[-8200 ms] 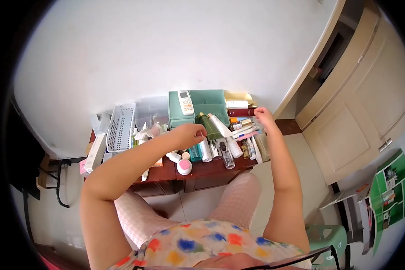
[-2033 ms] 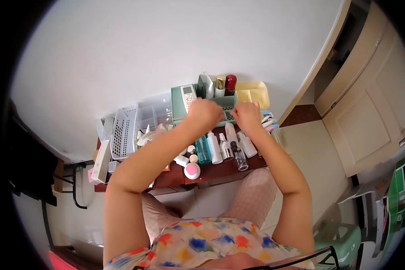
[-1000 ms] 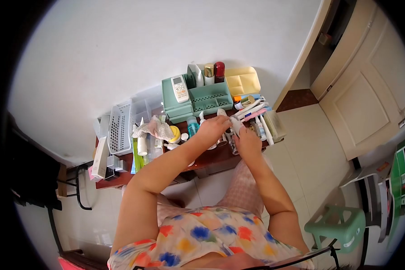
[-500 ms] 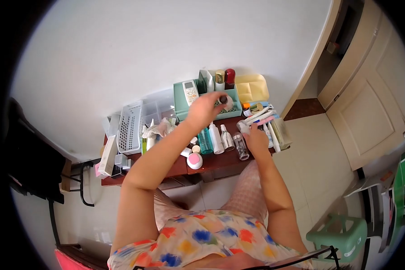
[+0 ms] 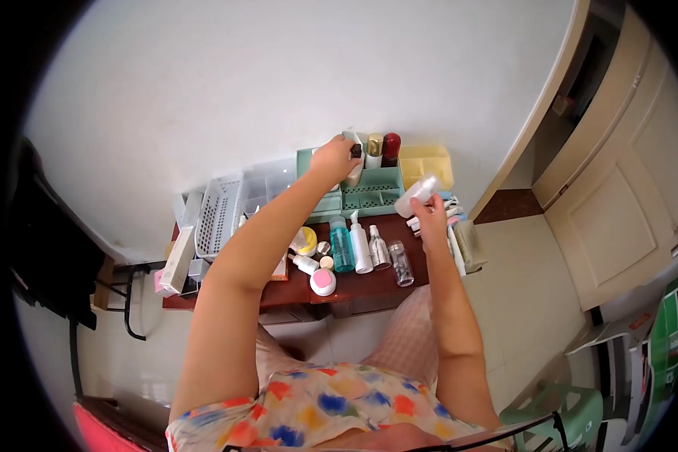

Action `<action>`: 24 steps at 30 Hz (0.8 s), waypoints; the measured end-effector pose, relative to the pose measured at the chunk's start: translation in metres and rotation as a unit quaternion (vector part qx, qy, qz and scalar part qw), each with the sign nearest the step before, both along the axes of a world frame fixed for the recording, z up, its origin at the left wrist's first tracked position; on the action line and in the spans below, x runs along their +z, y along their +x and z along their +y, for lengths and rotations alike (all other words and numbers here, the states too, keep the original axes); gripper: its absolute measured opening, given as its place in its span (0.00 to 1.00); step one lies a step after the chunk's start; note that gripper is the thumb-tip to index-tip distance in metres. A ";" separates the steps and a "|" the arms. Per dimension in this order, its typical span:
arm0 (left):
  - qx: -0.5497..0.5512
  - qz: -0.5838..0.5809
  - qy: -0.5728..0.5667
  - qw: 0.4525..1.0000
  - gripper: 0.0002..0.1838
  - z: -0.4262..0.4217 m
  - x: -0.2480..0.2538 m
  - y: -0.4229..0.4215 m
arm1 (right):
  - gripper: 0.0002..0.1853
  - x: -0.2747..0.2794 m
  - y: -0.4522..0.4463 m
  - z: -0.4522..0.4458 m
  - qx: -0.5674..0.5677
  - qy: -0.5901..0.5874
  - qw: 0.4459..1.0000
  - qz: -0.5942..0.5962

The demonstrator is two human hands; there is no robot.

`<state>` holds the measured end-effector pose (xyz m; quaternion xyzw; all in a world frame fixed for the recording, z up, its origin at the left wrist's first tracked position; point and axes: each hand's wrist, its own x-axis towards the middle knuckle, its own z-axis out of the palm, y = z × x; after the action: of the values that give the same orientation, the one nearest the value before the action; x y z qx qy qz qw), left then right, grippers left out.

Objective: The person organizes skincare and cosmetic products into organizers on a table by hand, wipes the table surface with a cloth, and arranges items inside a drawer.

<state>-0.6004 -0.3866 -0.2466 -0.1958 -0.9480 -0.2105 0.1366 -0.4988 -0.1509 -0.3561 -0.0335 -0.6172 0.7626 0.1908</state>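
My left hand (image 5: 331,161) is closed around a small bottle with a dark cap (image 5: 354,175), at the back of the green organizer box (image 5: 371,178). Beside that bottle, a gold-capped bottle (image 5: 374,151) and a dark red bottle (image 5: 391,150) stand upright in the box. In my right hand (image 5: 431,218) a clear, whitish bottle (image 5: 416,197) is gripped at a tilt, over the organizer's right end. Below my hands stand a teal bottle (image 5: 342,248), a white pump bottle (image 5: 360,246), a spray bottle (image 5: 379,250) and a clear bottle with dark contents (image 5: 401,265).
A white perforated basket (image 5: 220,215) and boxes (image 5: 179,260) fill the table's left side. A yellow divided tray (image 5: 426,164) sits behind on the right, with tubes (image 5: 453,218) in front. A pink-lidded jar (image 5: 322,282) stands near the front edge. A green stool (image 5: 557,414) is at right.
My left hand has moved left and back with the dark-capped bottle. My right hand has raised the clear bottle from among the tubes. The camera view has shifted slightly.
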 end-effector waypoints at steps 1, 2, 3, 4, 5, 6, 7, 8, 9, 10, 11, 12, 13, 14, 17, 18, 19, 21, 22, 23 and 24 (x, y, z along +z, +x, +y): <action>0.006 0.001 -0.014 1.000 0.20 0.002 -0.001 -0.003 | 0.26 0.003 -0.004 -0.003 0.003 0.009 1.000 -0.003; 0.009 0.000 -0.020 1.000 0.20 0.003 -0.002 -0.006 | 0.26 0.005 -0.009 -0.007 0.007 0.016 1.000 -0.005; 0.013 -0.001 -0.026 1.000 0.20 0.002 -0.005 -0.008 | 0.26 0.008 -0.014 -0.013 0.012 0.024 1.000 -0.007; 0.018 -0.002 -0.033 0.999 0.20 0.001 -0.007 -0.011 | 0.27 0.010 -0.019 -0.018 0.002 0.052 0.999 0.007; 0.018 -0.001 -0.036 0.999 0.19 0.001 -0.010 -0.014 | 0.26 0.013 -0.024 -0.021 0.003 0.064 0.998 0.007; 0.019 -0.001 -0.039 0.999 0.18 0.001 -0.012 -0.016 | 0.26 0.013 -0.031 -0.024 0.004 0.077 0.997 0.006; 0.021 0.000 -0.041 0.999 0.16 0.000 -0.013 -0.018 | 0.26 0.013 -0.038 -0.027 0.006 0.089 0.996 0.005; 0.024 0.008 -0.056 0.998 0.15 0.001 -0.015 -0.022 | 0.28 0.013 -0.045 -0.030 -0.005 0.101 0.995 -0.005; 0.027 0.014 -0.071 0.997 0.14 0.001 -0.019 -0.029 | 0.29 0.010 -0.054 -0.030 -0.013 0.128 0.992 -0.007; 0.030 0.021 -0.086 0.996 0.12 0.001 -0.021 -0.034 | 0.30 0.004 -0.065 -0.030 -0.020 0.155 0.988 -0.008; 0.025 0.022 -0.096 0.995 0.11 0.000 -0.023 -0.039 | 0.31 -0.003 -0.075 -0.031 -0.028 0.183 0.983 -0.009; 0.020 0.022 -0.105 0.994 0.10 -0.001 -0.025 -0.043 | 0.31 -0.010 -0.084 -0.032 -0.028 0.195 0.980 -0.002; 0.014 0.022 -0.115 0.993 0.09 -0.001 -0.025 -0.045 | 0.31 -0.016 -0.091 -0.033 -0.029 0.207 0.978 0.005; 0.002 0.014 -0.084 0.996 0.09 -0.001 -0.027 -0.044 | 0.31 -0.021 -0.098 -0.034 -0.030 0.219 0.975 0.012; -0.024 0.023 -0.033 0.999 0.09 0.000 -0.035 -0.037 | 0.30 -0.027 -0.103 -0.039 -0.045 0.295 0.953 0.052; -0.023 0.048 -0.040 0.998 0.10 0.001 -0.037 -0.033 | 0.30 -0.026 -0.099 -0.041 -0.040 0.323 0.945 0.038; -0.021 0.072 -0.047 0.996 0.10 0.001 -0.037 -0.028 | 0.30 -0.022 -0.095 -0.042 -0.035 0.351 0.935 0.024; -0.043 0.087 -0.043 0.994 0.12 0.000 -0.032 -0.015 | 0.29 -0.020 -0.087 -0.045 -0.024 0.391 0.920 -0.002; -0.053 0.094 -0.041 0.993 0.12 -0.002 -0.028 -0.007 | 0.28 -0.021 -0.086 -0.046 -0.020 0.402 0.915 -0.012; -0.071 0.094 -0.042 0.992 0.12 -0.005 -0.025 0.003 | 0.28 -0.023 -0.085 -0.048 -0.015 0.413 0.910 -0.023; -0.088 0.093 -0.042 0.991 0.12 -0.009 -0.024 0.013 | 0.27 -0.020 -0.080 -0.050 -0.011 0.432 0.901 -0.045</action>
<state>-0.5876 -0.3953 -0.2709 -0.3029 -0.9182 -0.1625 0.1969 -0.5790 -0.2007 -0.3759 0.0106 -0.8937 0.4163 0.1669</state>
